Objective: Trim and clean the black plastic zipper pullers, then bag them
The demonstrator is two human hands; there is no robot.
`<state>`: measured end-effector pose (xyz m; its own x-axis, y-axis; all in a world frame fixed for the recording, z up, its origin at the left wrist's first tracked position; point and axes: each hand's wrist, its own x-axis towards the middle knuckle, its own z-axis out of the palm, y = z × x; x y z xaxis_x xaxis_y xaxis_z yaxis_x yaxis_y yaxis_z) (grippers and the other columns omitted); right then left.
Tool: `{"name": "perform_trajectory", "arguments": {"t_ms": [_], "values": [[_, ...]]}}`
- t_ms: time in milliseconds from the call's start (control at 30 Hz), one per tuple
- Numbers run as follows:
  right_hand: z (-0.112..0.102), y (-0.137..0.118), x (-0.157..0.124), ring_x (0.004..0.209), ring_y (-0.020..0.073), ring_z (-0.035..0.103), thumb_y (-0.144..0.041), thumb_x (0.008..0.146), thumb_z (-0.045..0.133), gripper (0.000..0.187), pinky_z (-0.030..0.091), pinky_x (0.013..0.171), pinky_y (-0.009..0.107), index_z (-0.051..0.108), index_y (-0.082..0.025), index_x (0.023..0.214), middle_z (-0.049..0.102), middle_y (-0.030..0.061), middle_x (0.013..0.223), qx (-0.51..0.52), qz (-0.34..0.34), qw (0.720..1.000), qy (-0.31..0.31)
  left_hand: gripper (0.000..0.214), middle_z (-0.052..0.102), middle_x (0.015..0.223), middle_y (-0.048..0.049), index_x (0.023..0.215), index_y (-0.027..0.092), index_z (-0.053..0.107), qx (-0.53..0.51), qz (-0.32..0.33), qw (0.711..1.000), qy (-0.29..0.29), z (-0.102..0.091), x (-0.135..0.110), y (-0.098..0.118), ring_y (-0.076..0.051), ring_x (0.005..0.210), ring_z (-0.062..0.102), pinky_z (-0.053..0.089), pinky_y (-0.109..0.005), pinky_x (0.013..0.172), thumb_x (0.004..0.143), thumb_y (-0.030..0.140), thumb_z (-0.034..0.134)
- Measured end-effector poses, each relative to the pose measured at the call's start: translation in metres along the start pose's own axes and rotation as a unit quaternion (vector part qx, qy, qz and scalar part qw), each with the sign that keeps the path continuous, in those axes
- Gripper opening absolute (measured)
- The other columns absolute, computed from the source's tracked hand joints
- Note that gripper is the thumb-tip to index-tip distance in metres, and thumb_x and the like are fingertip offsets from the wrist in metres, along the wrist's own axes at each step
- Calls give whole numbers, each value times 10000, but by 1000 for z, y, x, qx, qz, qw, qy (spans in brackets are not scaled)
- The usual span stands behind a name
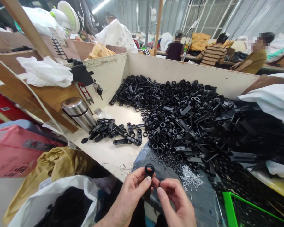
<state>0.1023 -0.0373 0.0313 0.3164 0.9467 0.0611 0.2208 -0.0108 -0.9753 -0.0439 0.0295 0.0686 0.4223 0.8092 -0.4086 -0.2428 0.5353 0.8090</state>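
My left hand [134, 186] is closed around a black plastic arm with a ring-shaped end [149, 169], the ring pointing up. Close beside it, my right hand [176, 198] pinches a small dark piece [160, 183], mostly hidden by the fingers. Both hands are over the front edge of the worktable. Just beyond them, a dark mat [156, 160] bears scattered tiny black parts and a heap of silvery pins [191, 178]. Several black arms with ring ends [127, 135] lie loosely piled on the pale tabletop to the left.
A large heap of black plastic parts [177, 116] fills the walled table. A steel flask [79, 112] stands at left, near hanging keys [98, 89]. A white sack [85, 186] is at lower left, a green-rimmed bin [229, 205] at lower right. Several people sit beyond the back wall.
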Motion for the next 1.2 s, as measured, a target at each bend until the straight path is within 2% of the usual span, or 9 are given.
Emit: {"name": "perform_trajectory", "arguments": {"t_ms": [133,233,400,600,667,767,833,967,1200], "values": [[9,-11,1,730,172,630,-382,868,731,171,520,657,247,706,-244,965,679,32,883,-68,0,998,4,422,758,1045,-84,1123,192,743,-51,-54,997,1,-1,-1,1,-227,969,701,529,-284,818,802,454,825],[17,-17,4,666,155,565,-424,900,690,191,442,605,252,690,-241,847,628,10,778,-75,9,996,-41,442,749,990,-68,1155,203,744,-76,-87,993,-18,-2,-3,4,-219,941,706,537,-296,817,784,422,843],[24,-11,1,663,153,535,-506,940,626,372,456,629,250,632,-215,708,568,7,722,-22,42,998,-41,395,755,1000,-97,1113,166,761,-33,-66,997,-35,-3,-5,6,-215,914,703,530,-286,783,826,435,801],[0,-23,4,657,156,592,-454,906,696,220,481,609,245,755,-242,894,673,30,811,-58,24,992,-105,353,751,983,-88,1109,163,767,5,-33,998,-53,-6,-1,5,-192,909,672,508,-235,740,865,419,771],[-8,-30,7,703,168,615,-461,864,748,225,507,652,255,759,-261,968,705,41,891,-76,33,995,-64,341,739,963,-80,1114,166,764,12,-19,997,-72,-7,0,3,-182,885,657,522,-239,732,891,424,744],[-7,-34,9,849,214,653,-536,778,815,381,549,688,280,698,-254,1006,703,66,984,4,110,993,36,367,706,880,-65,1131,159,751,13,-16,995,-97,-4,-2,3,-171,786,635,546,-258,667,911,450,712],[2,-33,8,869,220,665,-566,746,833,482,554,628,268,663,-247,1064,700,72,1004,122,170,978,20,379,675,818,-50,1132,155,746,15,-17,994,-104,-1,-3,3,-163,736,619,528,-239,601,913,461,706],[17,-27,8,553,103,526,-543,757,837,473,479,460,224,687,-218,1066,637,-2,803,265,236,934,-38,357,627,760,-34,1104,138,745,32,-11,992,-124,1,-6,8,-153,708,602,488,-205,544,933,446,684],[18,-12,7,518,94,483,-569,802,791,458,445,455,228,732,-211,1081,664,11,805,203,209,957,13,325,667,978,-50,1267,216,678,75,-11,975,-210,-7,-3,11,-193,899,633,568,-287,739,980,358,620]]}}
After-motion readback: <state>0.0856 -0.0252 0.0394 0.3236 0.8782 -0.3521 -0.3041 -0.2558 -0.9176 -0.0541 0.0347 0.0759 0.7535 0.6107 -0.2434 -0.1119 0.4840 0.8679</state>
